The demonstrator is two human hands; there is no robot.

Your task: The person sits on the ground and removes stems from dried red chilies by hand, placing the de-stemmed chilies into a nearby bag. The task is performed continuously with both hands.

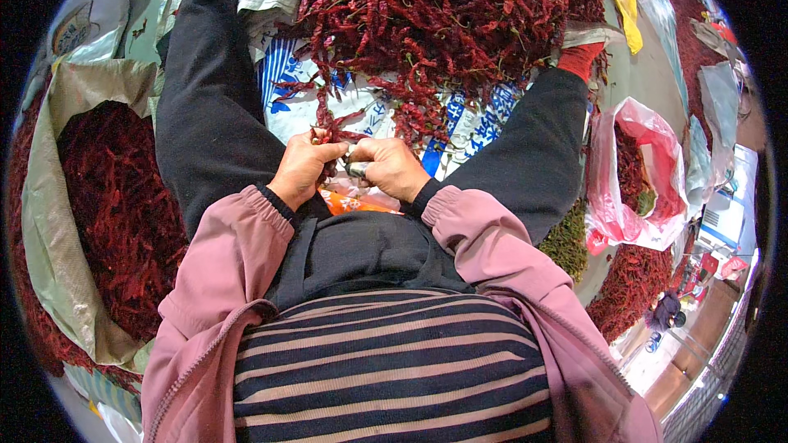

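Between my legs, a large heap of dried red chili peppers (443, 0) lies on white plastic sacking (375, 114) with blue printing. My left hand (308, 163) grips a few dried chilies (323, 117) that stick up past its fingers. Close against it, my right hand (394, 166) has its fingers curled around a small grey-and-white object (357, 168), too covered to identify. The thumbs of both hands nearly meet over the sacking. More loose chilies (425, 120) trail from the heap to just beyond my right hand.
An open woven sack (52, 209) at the left holds dark red chilies (117, 215). To the right stands a pink-and-white plastic bag (668, 197) with chilies inside. Greenish stems (565, 240) and another chili pile (634, 289) lie beside my right leg.
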